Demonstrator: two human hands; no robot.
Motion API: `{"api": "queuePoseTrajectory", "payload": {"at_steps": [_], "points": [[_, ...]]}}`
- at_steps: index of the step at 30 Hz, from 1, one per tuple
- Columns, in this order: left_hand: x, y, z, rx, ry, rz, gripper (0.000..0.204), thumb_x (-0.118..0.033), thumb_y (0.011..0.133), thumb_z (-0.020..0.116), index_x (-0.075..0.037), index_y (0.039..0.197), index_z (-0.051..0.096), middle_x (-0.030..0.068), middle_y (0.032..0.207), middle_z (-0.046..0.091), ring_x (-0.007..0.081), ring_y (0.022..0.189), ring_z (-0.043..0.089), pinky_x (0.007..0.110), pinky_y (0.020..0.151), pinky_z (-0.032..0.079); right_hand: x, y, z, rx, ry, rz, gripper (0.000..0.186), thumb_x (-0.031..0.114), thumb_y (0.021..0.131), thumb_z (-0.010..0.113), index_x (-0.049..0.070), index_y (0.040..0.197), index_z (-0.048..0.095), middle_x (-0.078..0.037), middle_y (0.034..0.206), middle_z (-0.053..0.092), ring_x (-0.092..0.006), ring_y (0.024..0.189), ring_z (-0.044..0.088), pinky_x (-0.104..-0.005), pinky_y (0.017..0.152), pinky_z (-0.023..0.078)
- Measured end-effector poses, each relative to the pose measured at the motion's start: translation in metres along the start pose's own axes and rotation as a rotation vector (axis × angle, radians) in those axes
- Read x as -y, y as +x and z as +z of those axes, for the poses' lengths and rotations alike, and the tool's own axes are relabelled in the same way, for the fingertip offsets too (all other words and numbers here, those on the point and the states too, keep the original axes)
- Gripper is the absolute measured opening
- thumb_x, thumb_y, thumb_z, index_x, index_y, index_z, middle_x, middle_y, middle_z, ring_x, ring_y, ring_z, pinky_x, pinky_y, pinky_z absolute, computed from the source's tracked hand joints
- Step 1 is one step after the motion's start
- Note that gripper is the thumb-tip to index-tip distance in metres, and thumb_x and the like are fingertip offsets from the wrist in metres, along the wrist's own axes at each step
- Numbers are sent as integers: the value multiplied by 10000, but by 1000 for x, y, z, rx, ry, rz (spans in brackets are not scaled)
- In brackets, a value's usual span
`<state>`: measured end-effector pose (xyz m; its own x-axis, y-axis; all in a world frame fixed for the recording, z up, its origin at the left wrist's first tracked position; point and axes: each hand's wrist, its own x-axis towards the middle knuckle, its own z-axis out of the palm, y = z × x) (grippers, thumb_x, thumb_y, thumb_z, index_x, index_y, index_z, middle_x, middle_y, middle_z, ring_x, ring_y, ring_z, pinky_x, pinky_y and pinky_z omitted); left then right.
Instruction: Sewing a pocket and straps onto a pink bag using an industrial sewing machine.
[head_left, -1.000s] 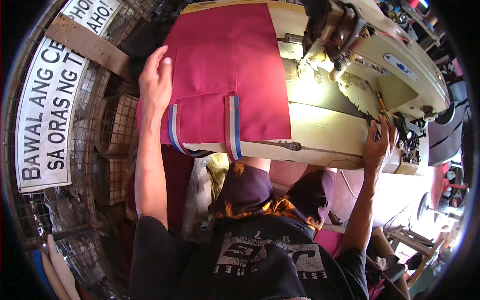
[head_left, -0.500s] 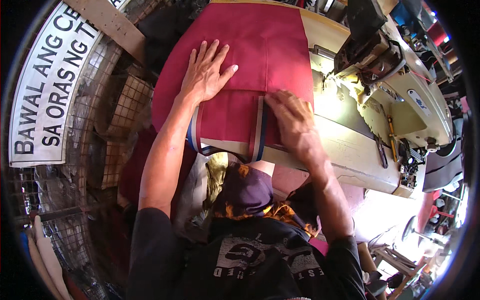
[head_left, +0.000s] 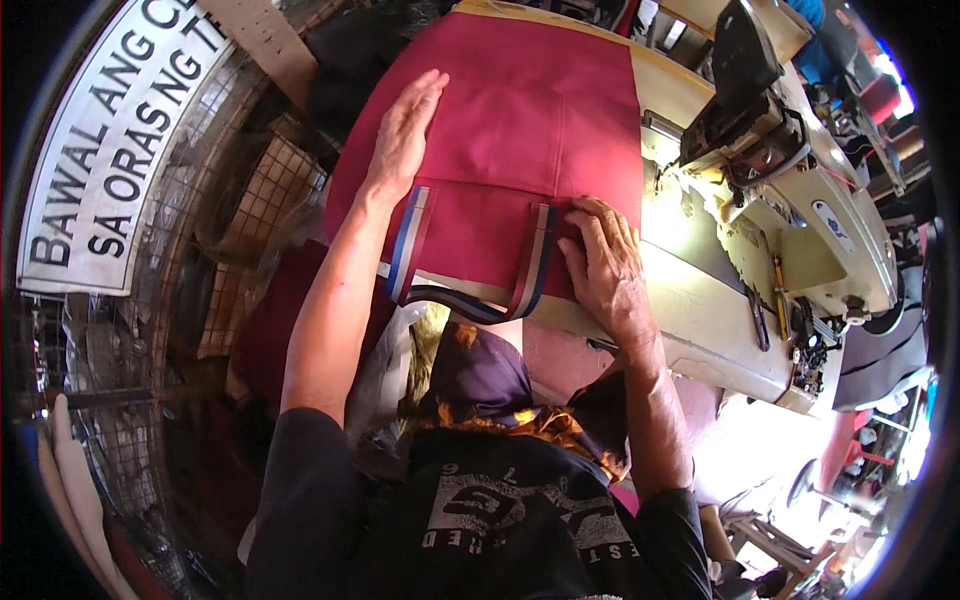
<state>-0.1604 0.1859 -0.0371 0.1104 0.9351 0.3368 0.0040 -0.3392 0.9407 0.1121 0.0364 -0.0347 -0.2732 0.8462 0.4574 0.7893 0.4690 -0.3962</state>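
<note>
A large sheet of dark red material [head_left: 490, 110], creased down and across its middle, is spread over the sewing machine table. A striped webbing strap [head_left: 536, 255] in blue, grey and brown lies on its near part, both ends on the sheet and its loop hanging past the near edge. At the sheet's left side is my left hand [head_left: 405, 130], tilted onto its edge, fingers stretched out and holding nothing. My right hand [head_left: 605, 260] rests on the sheet just right of the strap, its fingers slightly bent and thumb apart.
A sewing machine [head_left: 800, 200] with a lit needle area stands on the right of the table [head_left: 700, 330]. Orange-handled pliers [head_left: 779, 290] and another hand tool [head_left: 757, 320] lie beside it. Wire mesh and a white sign [head_left: 110, 140] are at the left.
My left hand has turned from palm-down onto its edge, uncovering the strap's left side. My right hand has shifted off the strap's right end, to its right. The view has shifted slightly.
</note>
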Motion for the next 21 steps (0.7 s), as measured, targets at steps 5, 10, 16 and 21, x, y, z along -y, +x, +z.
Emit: {"api": "queuePoseTrajectory", "payload": {"at_steps": [5,10,16,21], "points": [[0,-7,-1,-119,-278,18,616,-385,1098,446,76,1499,367,296,1498,473,366,1433,442,440,1234,291,10,-7,-7,142,-149,-45,569,317,971,648,97,1481,523,-82,1530,510,-343,1455,407,-552,1203,257],[0,-18,9,-116,-239,41,586,-365,1097,462,52,1502,387,261,1490,500,345,1421,460,427,1213,325,15,-14,-20,144,-155,-45,520,316,980,643,90,1440,560,-104,1485,547,-350,1429,437,-541,1198,271],[-30,-3,8,-178,205,94,398,-222,1080,512,-32,1428,537,157,1406,617,232,1339,551,367,1149,402,16,50,-56,-17,18,29,425,195,976,662,37,1364,590,-224,1399,570,-377,1310,546,-456,1062,464],[-47,34,36,-65,580,238,386,-187,1069,500,-9,1409,539,165,1405,618,326,1336,561,379,1145,418,14,121,-22,-276,97,-90,481,237,999,632,-3,1407,550,-232,1432,553,-376,1348,519,-455,1097,445]]}}
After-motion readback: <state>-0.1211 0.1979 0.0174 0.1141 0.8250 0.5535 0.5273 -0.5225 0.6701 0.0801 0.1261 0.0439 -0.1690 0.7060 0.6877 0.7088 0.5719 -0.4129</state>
